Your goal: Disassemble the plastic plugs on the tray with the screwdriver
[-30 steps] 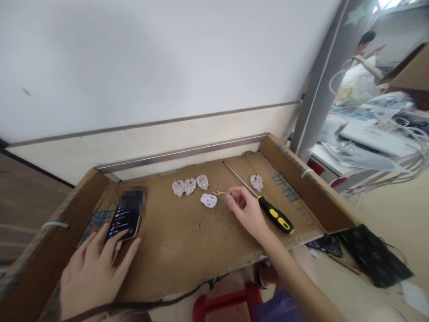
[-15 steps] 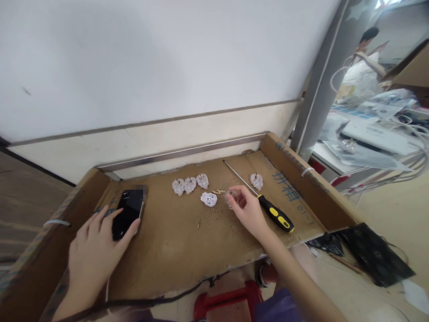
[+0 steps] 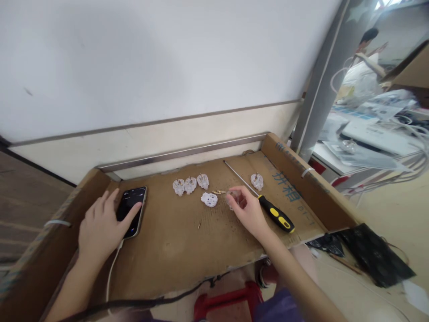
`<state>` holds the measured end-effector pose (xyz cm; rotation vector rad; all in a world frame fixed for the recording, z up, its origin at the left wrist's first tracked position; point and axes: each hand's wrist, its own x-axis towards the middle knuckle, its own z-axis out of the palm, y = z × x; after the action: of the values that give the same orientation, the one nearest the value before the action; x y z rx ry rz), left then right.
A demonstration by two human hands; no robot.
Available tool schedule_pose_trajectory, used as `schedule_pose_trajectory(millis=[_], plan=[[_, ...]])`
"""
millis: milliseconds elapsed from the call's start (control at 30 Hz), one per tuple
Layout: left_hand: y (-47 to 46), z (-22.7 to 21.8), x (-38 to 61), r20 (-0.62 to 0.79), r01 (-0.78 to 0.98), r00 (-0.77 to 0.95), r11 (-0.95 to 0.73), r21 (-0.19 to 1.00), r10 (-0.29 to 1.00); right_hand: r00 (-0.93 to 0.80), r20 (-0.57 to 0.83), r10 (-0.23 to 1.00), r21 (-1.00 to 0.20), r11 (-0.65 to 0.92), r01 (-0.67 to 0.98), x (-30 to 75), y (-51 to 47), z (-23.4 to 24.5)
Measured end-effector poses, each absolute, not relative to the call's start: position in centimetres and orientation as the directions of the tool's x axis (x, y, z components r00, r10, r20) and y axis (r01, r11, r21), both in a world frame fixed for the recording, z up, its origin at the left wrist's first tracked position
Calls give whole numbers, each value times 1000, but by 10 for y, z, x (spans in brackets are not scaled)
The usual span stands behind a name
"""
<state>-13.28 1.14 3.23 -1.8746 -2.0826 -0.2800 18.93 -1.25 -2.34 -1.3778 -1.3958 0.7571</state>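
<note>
My left hand (image 3: 102, 223) lies spread on a black phone (image 3: 132, 210) at the left of the cardboard tray (image 3: 174, 241), fingers stretched over its lower half. A white cable (image 3: 112, 273) runs from the phone toward me. My right hand (image 3: 248, 210) pinches a clear plastic plug shell (image 3: 232, 197) near the tray's middle. Beside it lie a white plug cover (image 3: 209, 199), small brass pins (image 3: 217, 192) and three clear plug halves (image 3: 189, 184) in a row.
A yellow-and-black screwdriver (image 3: 268, 208) lies diagonally just right of my right hand, with another clear plug half (image 3: 256, 181) beyond it. A metal post (image 3: 318, 89) stands at the right. Black fan parts (image 3: 368, 255) rest on the floor. A person (image 3: 365, 44) is far behind.
My left hand has slid forward with the phone toward the back left of the tray. The phone's screen went dark. My right hand has hardly moved.
</note>
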Motion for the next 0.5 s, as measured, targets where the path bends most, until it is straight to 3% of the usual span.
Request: schedule_pose_trajectory(millis=[167, 333, 500], plan=[[-8, 32, -130, 342, 992, -106, 125, -35, 934, 142, 217, 966, -928, 159, 337, 190, -14, -23], [-16, 35, -128, 113, 975, -221, 223, -10, 969, 138, 214, 967, -928, 157, 338, 189, -14, -21], [-9, 39, -126, 57, 969, -245, 246, -2, 968, 141, 218, 966, -928, 161, 336, 189, -14, -21]])
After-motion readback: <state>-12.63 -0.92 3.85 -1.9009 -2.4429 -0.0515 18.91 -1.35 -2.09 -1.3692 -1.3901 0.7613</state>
